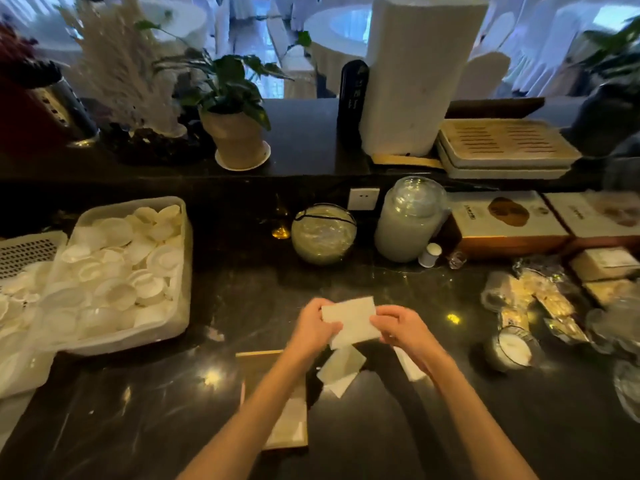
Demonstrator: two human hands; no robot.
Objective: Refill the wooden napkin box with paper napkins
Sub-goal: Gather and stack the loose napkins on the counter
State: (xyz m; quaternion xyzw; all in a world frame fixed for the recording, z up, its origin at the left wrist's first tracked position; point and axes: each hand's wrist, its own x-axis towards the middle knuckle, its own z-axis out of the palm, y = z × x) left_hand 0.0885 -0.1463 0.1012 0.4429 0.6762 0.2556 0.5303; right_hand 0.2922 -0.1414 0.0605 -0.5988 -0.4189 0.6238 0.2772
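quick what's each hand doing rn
Left hand: grips the left end of the napkin stack.
Right hand: grips the right end of the same stack.

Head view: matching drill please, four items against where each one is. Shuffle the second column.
Items
1. paper napkin
2. potted plant
3. tray of white dishes
4. wooden napkin box

Places
A. left side of the dark counter
B. nearest the person, partly under a forearm
C. pinched between left hand and right hand
D. raised ledge at the back

Pairs: 1-C, 2-D, 3-A, 4-B
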